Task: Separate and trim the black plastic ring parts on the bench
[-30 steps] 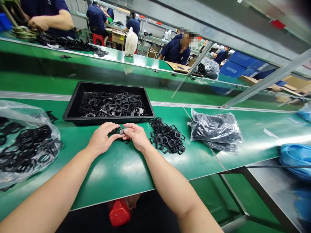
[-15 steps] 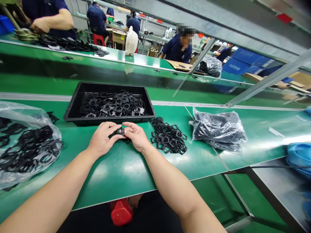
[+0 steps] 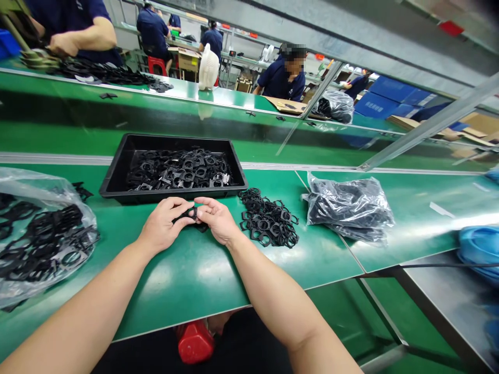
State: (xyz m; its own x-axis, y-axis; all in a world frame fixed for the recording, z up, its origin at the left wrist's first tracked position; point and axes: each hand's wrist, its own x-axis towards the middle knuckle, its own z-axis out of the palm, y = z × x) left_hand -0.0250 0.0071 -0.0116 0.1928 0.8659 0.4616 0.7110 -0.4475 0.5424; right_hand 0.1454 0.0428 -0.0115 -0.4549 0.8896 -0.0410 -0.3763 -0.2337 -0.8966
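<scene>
My left hand [image 3: 166,223] and my right hand [image 3: 217,219] meet in front of the black tray [image 3: 173,196], both pinching one small black part [image 3: 192,213] with a round hole. Fingers hide much of it. Another dark piece shows just beneath, on the green table [image 3: 187,280]; its shape is unclear. The tray holds many similar black parts. Right of my right hand lies a loose pile of black ring-shaped parts [image 3: 268,218].
An open clear bag of black parts [image 3: 42,234] lies at the left. Sealed plastic bags [image 3: 349,205] sit to the right. A metal post [image 3: 424,124] slants down behind them. People work across the line.
Both hands keep their hold on the small part, which appears slightly turned. The whole view has shifted a little; nothing else has visibly moved.
</scene>
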